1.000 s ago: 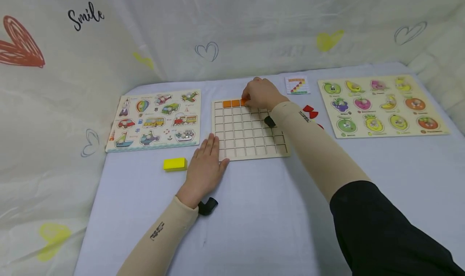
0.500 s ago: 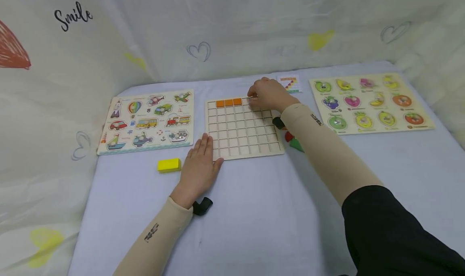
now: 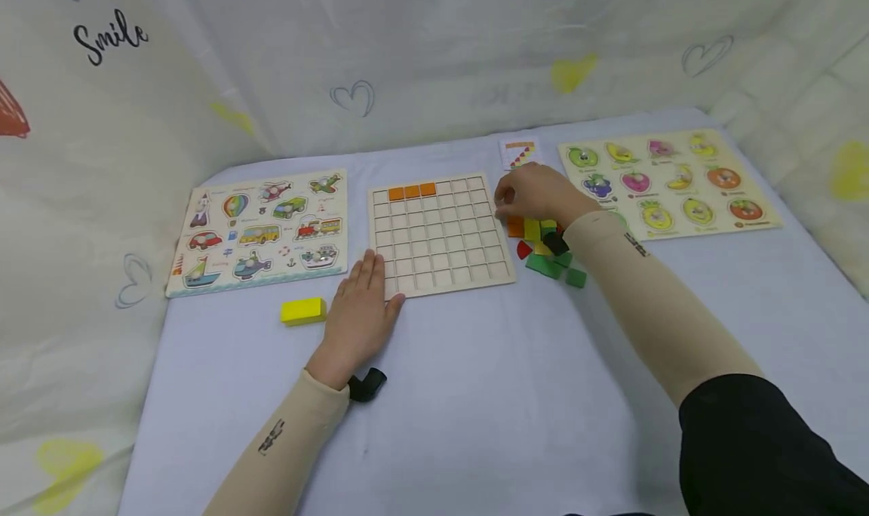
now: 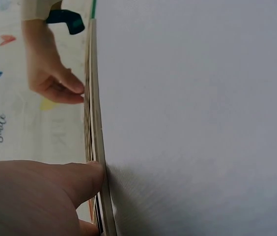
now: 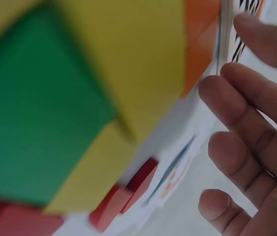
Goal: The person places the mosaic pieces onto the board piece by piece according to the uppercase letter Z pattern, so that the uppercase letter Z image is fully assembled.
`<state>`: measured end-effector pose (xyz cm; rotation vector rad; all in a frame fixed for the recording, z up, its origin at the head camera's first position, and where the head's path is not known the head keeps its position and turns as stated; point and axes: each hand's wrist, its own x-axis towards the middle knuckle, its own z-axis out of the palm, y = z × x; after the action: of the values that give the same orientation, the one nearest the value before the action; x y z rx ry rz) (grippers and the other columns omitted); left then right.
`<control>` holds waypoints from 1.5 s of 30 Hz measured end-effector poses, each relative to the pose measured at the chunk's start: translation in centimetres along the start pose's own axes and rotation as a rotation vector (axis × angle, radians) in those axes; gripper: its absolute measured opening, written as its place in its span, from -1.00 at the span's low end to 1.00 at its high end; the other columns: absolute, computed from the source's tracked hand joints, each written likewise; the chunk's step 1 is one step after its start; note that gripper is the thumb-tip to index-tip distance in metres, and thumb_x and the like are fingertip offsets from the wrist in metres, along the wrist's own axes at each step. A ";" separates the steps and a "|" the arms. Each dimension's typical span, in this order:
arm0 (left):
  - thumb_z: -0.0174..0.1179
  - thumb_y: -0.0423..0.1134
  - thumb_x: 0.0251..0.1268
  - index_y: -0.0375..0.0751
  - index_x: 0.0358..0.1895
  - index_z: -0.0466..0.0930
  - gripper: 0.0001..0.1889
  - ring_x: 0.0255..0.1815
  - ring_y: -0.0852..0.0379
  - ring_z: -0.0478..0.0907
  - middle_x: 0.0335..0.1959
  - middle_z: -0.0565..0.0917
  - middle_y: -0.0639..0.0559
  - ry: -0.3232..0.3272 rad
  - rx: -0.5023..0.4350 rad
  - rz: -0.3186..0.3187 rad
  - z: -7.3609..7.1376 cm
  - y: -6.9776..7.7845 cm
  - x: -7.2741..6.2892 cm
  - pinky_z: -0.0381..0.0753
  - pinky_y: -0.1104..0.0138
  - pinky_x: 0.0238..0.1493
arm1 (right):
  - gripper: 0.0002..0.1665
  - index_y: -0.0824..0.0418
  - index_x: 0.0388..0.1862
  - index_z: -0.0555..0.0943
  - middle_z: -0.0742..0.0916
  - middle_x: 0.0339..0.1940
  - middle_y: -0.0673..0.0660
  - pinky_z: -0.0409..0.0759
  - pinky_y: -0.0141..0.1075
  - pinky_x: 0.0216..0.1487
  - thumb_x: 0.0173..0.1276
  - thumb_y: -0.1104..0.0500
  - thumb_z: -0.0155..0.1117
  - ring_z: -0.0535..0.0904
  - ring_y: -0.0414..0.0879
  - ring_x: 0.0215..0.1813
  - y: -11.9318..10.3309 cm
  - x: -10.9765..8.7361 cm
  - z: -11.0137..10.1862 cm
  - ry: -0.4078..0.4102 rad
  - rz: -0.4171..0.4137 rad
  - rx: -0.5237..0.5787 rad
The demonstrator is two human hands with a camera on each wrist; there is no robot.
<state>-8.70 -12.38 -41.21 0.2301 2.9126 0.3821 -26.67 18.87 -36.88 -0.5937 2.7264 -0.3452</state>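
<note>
My left hand (image 3: 360, 316) lies with its fingers straight along the left edge of a pale wooden grid board (image 3: 448, 252). In the left wrist view, its thumb touches the board's edge. Three orange squares (image 3: 412, 192) sit side by side in the grid's top row. My right hand (image 3: 536, 191) hovers beside the board's right edge, at a pile of coloured pieces, fingers loosely bent. In the right wrist view the thumb and fingers (image 5: 263, 123) are apart and grip nothing, near orange pieces (image 5: 200, 44). Yellow (image 3: 532, 230), green (image 3: 543, 266) and red pieces (image 3: 523, 250) lie there, partly hidden by the wrist.
A small pattern card (image 3: 520, 152) lies behind my right hand. To the left is a vehicle puzzle board (image 3: 261, 233), with a yellow block (image 3: 303, 311) in front of it. A fruit puzzle board (image 3: 668, 188) lies at the right. A patterned cloth hangs behind the table.
My right hand has left the third orange square in the top row and moved right to the pile. The left hand stays on the board's edge. The head view has shifted.
</note>
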 end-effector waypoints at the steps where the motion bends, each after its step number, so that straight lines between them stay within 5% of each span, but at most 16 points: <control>1: -0.02 0.12 0.64 -0.33 0.69 -0.13 -0.15 0.76 -0.24 -0.08 0.75 -0.12 -0.23 0.002 0.002 -0.001 0.0 -0.1 0.0 0.03 -0.16 0.70 | -0.59 0.18 0.11 0.74 0.80 0.03 0.18 0.57 0.04 0.32 0.42 -0.04 0.42 0.63 0.08 0.09 0.1 -0.2 0.0 -0.007 0.002 0.007; 14: -0.01 0.10 0.64 -0.34 0.68 -0.13 -0.15 0.76 -0.25 -0.09 0.75 -0.12 -0.24 0.009 0.003 -0.007 -0.3 -0.7 -0.1 0.02 -0.17 0.70 | -0.66 0.18 0.02 0.79 0.80 -0.03 0.16 0.62 0.01 0.16 0.41 0.01 0.44 0.59 0.07 -0.01 1.8 -1.4 0.1 0.037 -0.034 -0.064; 22: -0.01 0.11 0.64 -0.35 0.68 -0.13 -0.15 0.76 -0.24 -0.08 0.75 -0.12 -0.24 -0.001 0.002 -0.016 -0.5 -0.7 -0.1 0.04 -0.15 0.70 | -0.67 0.13 0.08 0.79 0.78 0.10 0.15 0.55 0.09 0.36 0.38 0.09 0.36 0.59 0.10 0.15 1.6 -1.0 0.2 0.009 -0.032 -0.079; 31: -0.01 0.12 0.64 -0.34 0.68 -0.13 -0.15 0.76 -0.23 -0.07 0.75 -0.11 -0.24 0.001 0.015 -0.012 -0.7 -0.8 -0.1 0.05 -0.15 0.70 | -0.66 0.15 0.06 0.80 0.78 0.13 0.18 0.56 0.09 0.34 0.38 0.07 0.40 0.58 0.12 0.15 1.7 -0.8 0.2 0.033 -0.044 -0.062; 45: 0.00 0.12 0.63 -0.33 0.68 -0.10 -0.15 0.76 -0.21 -0.06 0.75 -0.09 -0.23 -0.002 0.015 -0.004 -0.1 -0.5 0.1 0.06 -0.12 0.71 | -0.62 0.22 0.13 0.77 0.76 0.15 0.22 0.51 0.10 0.43 0.44 0.08 0.35 0.60 0.16 0.27 -0.3 2.8 0.2 0.093 -0.085 -0.021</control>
<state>-8.85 -12.83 -41.29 0.2272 2.9143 0.3590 -28.86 17.37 -37.68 -0.7182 2.8017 -0.3746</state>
